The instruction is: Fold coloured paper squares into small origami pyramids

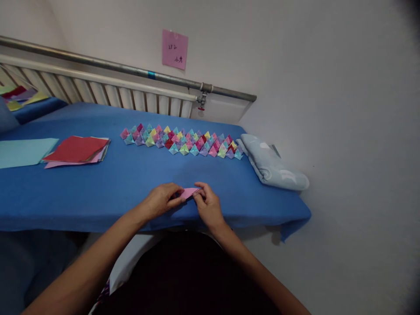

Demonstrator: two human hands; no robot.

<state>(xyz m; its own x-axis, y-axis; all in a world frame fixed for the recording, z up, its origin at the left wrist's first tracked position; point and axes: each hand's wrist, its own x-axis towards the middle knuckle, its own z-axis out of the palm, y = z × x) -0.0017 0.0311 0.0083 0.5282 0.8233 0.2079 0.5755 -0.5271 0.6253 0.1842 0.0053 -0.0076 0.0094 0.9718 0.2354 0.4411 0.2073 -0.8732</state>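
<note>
A small pink folded paper (189,192) lies near the front edge of the blue-covered table (98,188). My left hand (161,201) pinches its left end, and my right hand (207,204) pinches its right end. Farther back on the cloth, several small folded paper pieces (182,141) in many colours lie in tight rows.
A stack of square paper sheets with a red one on top (77,150) and a light blue sheet (22,152) lie at the left. A folded pale blue cloth (274,166) rests at the table's right end. A radiator and metal pipe (131,70) run along the wall.
</note>
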